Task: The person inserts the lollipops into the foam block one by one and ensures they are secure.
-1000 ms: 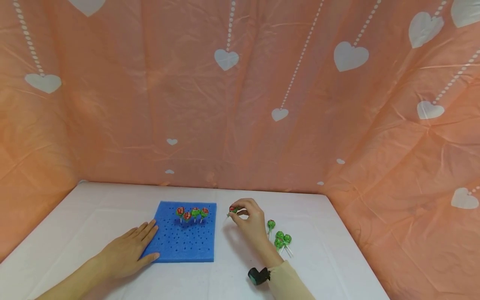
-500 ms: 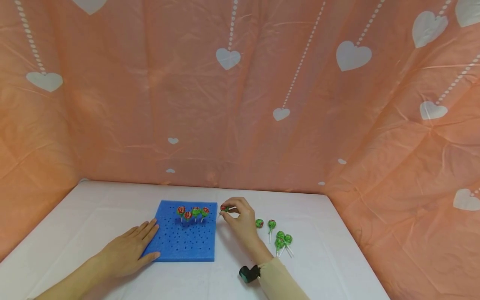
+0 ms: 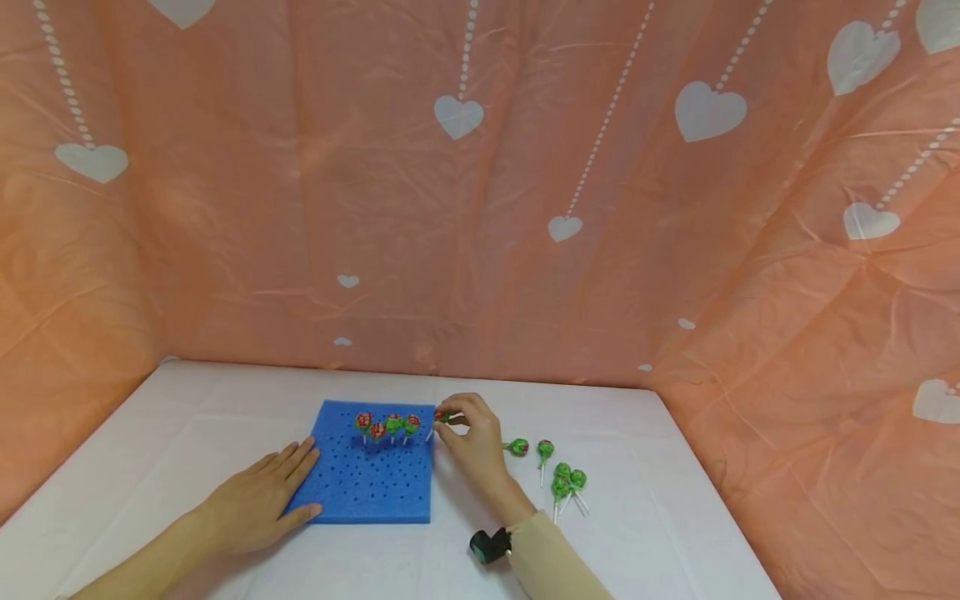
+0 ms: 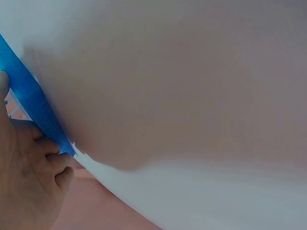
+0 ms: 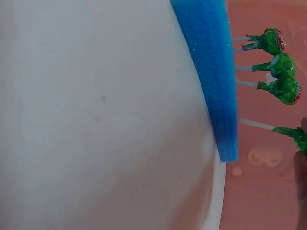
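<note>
At the right edge of the blue foam block [image 3: 375, 492], one lollipop [image 3: 442, 416], newly carried leftward, was pinched in the right hand's [image 3: 475, 442] fingertips, seemingly unplanted beside four standing lollipops [image 3: 393, 423]; left hand [image 3: 251, 500], fingers extended, rested against the left edge.

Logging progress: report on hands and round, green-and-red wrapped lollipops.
Left hand on blue square foam block; right hand pinching one lollipop by block's right edge; four lollipops standing in block; no obstruction seen.

Blue foam board [image 3: 367, 479] with dark dots, green-and-red lollipops [image 3: 412, 425], white tabletop [image 3: 225, 433], orange backdrop [image 3: 510, 317] with white hearts [image 3: 711, 112]
</note>
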Tool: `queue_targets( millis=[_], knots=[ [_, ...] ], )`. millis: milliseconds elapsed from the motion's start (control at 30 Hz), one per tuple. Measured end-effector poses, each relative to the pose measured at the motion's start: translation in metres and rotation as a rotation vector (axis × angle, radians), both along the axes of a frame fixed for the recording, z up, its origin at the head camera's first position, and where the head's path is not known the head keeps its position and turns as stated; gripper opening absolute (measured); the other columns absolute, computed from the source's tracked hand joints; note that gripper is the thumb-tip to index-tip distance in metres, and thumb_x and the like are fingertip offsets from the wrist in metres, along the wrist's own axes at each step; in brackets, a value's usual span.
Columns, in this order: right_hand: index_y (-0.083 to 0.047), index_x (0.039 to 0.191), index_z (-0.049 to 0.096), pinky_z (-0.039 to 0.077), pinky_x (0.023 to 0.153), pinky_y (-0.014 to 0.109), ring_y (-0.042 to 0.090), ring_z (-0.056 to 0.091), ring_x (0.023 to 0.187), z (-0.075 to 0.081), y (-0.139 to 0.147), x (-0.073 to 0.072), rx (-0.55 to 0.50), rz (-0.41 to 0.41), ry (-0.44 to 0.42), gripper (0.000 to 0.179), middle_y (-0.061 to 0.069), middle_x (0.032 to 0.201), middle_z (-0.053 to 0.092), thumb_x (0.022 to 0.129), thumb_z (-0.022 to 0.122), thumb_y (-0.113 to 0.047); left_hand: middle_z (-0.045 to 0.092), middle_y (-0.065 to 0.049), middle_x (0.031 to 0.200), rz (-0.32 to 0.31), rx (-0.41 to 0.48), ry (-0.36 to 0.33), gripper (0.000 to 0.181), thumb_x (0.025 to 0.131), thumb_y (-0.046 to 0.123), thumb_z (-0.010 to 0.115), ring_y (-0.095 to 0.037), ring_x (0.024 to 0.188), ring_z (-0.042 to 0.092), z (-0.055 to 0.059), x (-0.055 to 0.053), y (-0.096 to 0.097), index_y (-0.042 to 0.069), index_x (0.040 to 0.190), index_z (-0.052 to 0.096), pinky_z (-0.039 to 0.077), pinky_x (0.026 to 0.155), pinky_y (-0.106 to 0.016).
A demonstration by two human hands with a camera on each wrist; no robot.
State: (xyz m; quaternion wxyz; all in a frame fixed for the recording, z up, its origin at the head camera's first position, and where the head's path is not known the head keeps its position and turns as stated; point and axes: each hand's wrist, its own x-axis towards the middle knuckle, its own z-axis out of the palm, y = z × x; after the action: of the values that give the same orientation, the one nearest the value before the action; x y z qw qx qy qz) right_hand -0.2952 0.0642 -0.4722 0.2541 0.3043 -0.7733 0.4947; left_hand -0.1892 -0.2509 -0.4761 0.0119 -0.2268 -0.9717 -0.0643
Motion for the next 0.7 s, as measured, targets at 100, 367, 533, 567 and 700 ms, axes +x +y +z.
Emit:
queue_targets(
  millis=[100, 367, 533, 567, 700],
  knots=[
    [0.000, 0.098, 0.074, 0.065, 0.077, 0.037, 0.027, 0.073, 0.089, -0.0005, -0.0008, 0.0003, 0.007, -0.010, -0.019, 0.022, 0.011, 0.104, 0.067, 0.081, 0.083, 0.010, 0.038, -0.033, 0.159, -0.003, 0.001, 0.004, 0.082, 0.103, 0.056, 0.056, -0.053, 0.145, 0.039, 0.0002, 0.0002, 0.0003, -0.011, 0.149, 0.047, 0.038, 0.116, -0.064],
    [0.000, 0.100, 0.075, 0.064, 0.077, 0.032, 0.024, 0.073, 0.092, -0.0039, -0.0012, -0.0008, 0.030, 0.000, -0.011, 0.016, 0.010, 0.106, 0.068, 0.087, 0.080, 0.007, 0.038, -0.033, 0.159, 0.003, 0.006, -0.011, 0.083, 0.103, 0.057, 0.056, -0.053, 0.145, 0.039, 0.0024, 0.0008, 0.0014, -0.011, 0.149, 0.047, 0.037, 0.116, -0.064],
    [0.002, 0.103, 0.075, 0.063, 0.080, 0.028, 0.024, 0.072, 0.096, -0.0046, -0.0029, 0.0003, 0.046, 0.029, -0.057, 0.012, 0.010, 0.108, 0.068, 0.092, 0.076, 0.004, 0.037, -0.033, 0.159, 0.006, 0.006, -0.026, 0.083, 0.103, 0.057, 0.055, -0.053, 0.145, 0.038, 0.0024, 0.0009, 0.0011, -0.011, 0.150, 0.046, 0.036, 0.117, -0.064],
    [0.001, 0.104, 0.075, 0.063, 0.081, 0.028, 0.024, 0.072, 0.097, -0.0045, -0.0034, 0.0009, 0.053, 0.034, -0.075, 0.012, 0.010, 0.108, 0.068, 0.092, 0.076, 0.003, 0.037, -0.033, 0.159, 0.007, 0.006, -0.026, 0.083, 0.103, 0.057, 0.055, -0.053, 0.145, 0.038, 0.0022, 0.0006, 0.0009, -0.011, 0.150, 0.046, 0.036, 0.117, -0.064],
    [-0.002, 0.106, 0.076, 0.062, 0.083, 0.026, 0.023, 0.072, 0.100, -0.0039, -0.0062, 0.0030, 0.093, 0.040, -0.143, 0.012, 0.008, 0.110, 0.068, 0.094, 0.075, 0.000, 0.037, -0.033, 0.159, 0.005, 0.006, -0.020, 0.083, 0.103, 0.057, 0.055, -0.053, 0.145, 0.038, 0.0017, 0.0005, 0.0009, -0.011, 0.150, 0.046, 0.036, 0.117, -0.064]
  ],
)
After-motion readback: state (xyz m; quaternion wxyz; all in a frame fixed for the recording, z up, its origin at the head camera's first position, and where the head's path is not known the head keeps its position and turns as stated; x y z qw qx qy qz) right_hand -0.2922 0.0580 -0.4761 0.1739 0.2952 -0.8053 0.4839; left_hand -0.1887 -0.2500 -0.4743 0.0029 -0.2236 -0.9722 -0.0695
